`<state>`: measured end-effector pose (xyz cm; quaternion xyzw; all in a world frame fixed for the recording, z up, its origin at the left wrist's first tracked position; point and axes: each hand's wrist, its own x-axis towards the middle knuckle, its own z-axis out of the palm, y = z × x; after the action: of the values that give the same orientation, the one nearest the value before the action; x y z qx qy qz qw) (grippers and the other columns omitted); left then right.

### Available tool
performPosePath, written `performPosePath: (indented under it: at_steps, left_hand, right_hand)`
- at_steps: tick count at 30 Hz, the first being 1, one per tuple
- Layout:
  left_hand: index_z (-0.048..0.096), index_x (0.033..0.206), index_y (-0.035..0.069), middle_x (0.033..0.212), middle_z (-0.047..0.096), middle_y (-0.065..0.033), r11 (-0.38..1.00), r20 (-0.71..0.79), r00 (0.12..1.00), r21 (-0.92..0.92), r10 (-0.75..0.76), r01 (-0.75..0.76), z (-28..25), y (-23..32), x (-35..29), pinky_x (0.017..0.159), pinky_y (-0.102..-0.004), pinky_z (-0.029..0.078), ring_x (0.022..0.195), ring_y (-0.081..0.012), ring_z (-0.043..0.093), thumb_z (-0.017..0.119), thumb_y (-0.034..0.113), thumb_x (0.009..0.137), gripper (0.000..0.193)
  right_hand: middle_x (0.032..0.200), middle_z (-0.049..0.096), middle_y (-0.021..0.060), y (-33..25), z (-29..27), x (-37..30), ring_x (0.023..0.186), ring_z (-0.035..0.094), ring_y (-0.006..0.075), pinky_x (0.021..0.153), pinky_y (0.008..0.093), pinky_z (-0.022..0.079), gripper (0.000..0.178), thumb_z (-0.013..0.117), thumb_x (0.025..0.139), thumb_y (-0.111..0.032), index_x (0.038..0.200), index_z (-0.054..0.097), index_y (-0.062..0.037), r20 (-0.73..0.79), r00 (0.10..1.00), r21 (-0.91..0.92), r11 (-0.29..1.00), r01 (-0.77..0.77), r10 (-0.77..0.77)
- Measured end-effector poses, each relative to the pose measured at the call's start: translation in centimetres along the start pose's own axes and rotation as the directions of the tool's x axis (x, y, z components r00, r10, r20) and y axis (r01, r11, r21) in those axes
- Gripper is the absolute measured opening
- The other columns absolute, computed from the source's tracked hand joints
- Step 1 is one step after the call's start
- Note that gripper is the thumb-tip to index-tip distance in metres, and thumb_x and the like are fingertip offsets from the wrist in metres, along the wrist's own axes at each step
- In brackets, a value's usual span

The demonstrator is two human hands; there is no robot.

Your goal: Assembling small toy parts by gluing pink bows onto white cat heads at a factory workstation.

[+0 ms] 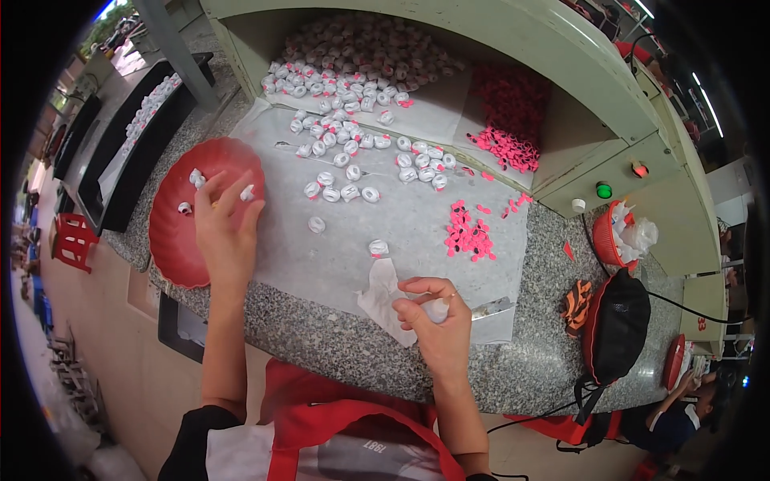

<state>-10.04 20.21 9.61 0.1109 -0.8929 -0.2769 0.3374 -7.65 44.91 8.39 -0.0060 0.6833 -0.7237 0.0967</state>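
Note:
My left hand (227,220) is over the left part of a red scalloped tray (172,248), thumb and fingers spread. A small white piece (247,192) shows between its thumb and fingers; whether they touch it I cannot tell. Two more white pieces, one a white lump (196,178), lie in the tray. Closer to the front edge, my right hand (437,317) is curled around a whitish rounded thing (437,310), partly hidden. Beside it lie a crumpled white cloth (381,297) and a metal blade (492,309). A single white ring-shaped piece (378,248) with pink below sits above the cloth.
Many white ring-shaped pieces (349,172) are spread over the white sheet (281,248) and heaped in the shelf. Pink pieces (469,232) lie at the right. A red basket (613,236), a black bag (622,321) and a long black tray (144,144) flank the work area.

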Motion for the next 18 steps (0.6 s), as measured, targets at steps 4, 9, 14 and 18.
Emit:
performPosePath:
  at_steps: [4,9,14,18]
  left_hand:
    - [0.063,0.096,0.006,0.097,0.056,-0.0094,0.913,0.245,0.915,0.179,0.321,-0.368,6.5,3.4,0.8,0.084,-0.0348,0.042,0.094,-0.0261,0.052,0.061,0.007,0.069,0.027]
    - [0.061,0.096,0.007,0.091,0.061,-0.0067,0.782,0.546,0.712,0.155,0.441,-0.603,10.4,3.1,0.2,0.081,-0.0374,0.046,0.088,-0.0205,0.059,0.061,0.006,0.072,0.024]
    - [0.06,0.097,0.003,0.088,0.06,-0.0055,0.622,0.75,0.659,-0.54,0.051,0.567,4.5,8.9,-2.1,0.074,-0.0306,0.05,0.086,-0.0158,0.059,0.061,0.001,0.075,0.021]
    - [0.056,0.104,-0.002,0.097,0.057,-0.0076,0.148,0.839,0.532,-0.544,0.111,0.826,3.7,9.8,-4.7,0.069,-0.0239,0.051,0.087,-0.0156,0.058,0.061,-0.003,0.075,0.029]
  right_hand:
    - [0.087,0.054,0.0067,-0.2,0.1,-0.6,0.071,0.055,0.0105,0.058,0.0223,0.048,0.027,0.061,0.073,0.003,0.096,0.047,-0.0017,0.027,0.999,-0.055,0.998,0.031,-0.03]
    - [0.085,0.049,0.0063,0.5,-2.2,-1.5,0.077,0.055,0.0137,0.061,0.0247,0.049,0.037,0.055,0.074,0.007,0.104,0.037,-0.0026,-0.006,0.992,0.05,0.991,0.123,-0.123]
    - [0.086,0.05,0.0085,-3.1,-2.2,-1.6,0.078,0.054,0.0157,0.068,0.0269,0.047,0.033,0.05,0.073,0.009,0.103,0.04,-0.002,-0.178,0.984,0.301,0.951,0.073,-0.019]
    - [0.086,0.05,0.01,-4.2,-2.3,-2.9,0.079,0.053,0.0164,0.069,0.0267,0.045,0.025,0.05,0.071,0.002,0.096,0.046,-0.0001,-0.313,0.947,0.071,0.993,0.097,-0.071]
